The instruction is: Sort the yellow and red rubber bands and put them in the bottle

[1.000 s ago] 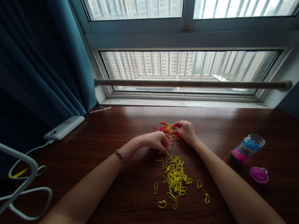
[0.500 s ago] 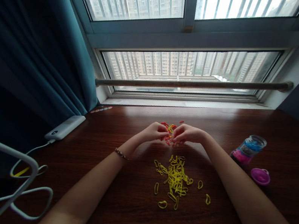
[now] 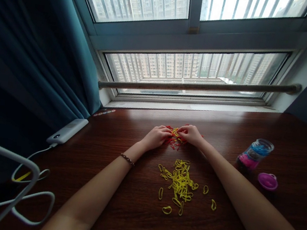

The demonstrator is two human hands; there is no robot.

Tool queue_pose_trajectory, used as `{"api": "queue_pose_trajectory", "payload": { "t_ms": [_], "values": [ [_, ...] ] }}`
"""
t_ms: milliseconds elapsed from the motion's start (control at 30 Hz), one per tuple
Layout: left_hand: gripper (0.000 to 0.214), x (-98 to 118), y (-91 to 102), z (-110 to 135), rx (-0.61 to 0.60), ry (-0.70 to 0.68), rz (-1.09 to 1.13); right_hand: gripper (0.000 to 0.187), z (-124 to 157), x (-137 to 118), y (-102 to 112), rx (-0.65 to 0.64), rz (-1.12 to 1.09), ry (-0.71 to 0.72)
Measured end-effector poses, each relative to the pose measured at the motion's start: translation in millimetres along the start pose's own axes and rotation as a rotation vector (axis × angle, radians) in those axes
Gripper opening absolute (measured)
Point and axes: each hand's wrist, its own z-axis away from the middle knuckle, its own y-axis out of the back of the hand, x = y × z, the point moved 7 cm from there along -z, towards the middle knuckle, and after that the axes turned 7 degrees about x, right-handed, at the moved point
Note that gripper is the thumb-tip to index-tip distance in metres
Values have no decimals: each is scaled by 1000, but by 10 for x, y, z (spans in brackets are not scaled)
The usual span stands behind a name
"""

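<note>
A mixed pile of small red and yellow rubber bands lies on the dark wooden table, with both hands at it. My left hand rests against the pile's left side, fingers bent and pressed together. From the right, my right hand reaches over it, thumb and fingertips pinched together among the bands. What either hand grips, if anything, is too small and covered to make out. Nearer to me, between my forearms, is a loose heap of yellow rubber bands, with several single ones scattered around it.
On the right stand a clear jar with blue and pink contents and a purple lid. A white power bank with a cable lies by the blue curtain. A metal rail crosses the window behind the table.
Both hands have lowered onto the red and yellow pile. My right hand has shifted slightly, uncovering more red bands in front. The yellow heap is unchanged.
</note>
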Motion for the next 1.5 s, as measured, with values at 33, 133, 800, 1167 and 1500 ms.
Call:
{"api": "queue_pose_trajectory", "payload": {
  "t_ms": [33, 133, 800, 1167, 1500],
  "values": [
    [28, -2, -8, 0, -5, 0, -4, 15, 7, 0, -14, 21, 62, 39],
    [27, -3, -15, -3, -10, 6, -15, 17, 41, -12, -46, 35, 165, 105],
    [20, -81, 43, 11, 33, 106, 30, 20, 22, 32, -78, 57, 194, 156],
    [29, -60, -16, 29, 15, 69, 36, 22, -15, 111, 93, 110, -101, -192],
    [25, -76, 1, 29, 35, 91, 31, 32, 521, -292, -281, -1037, -588, -304]
  ]
}}
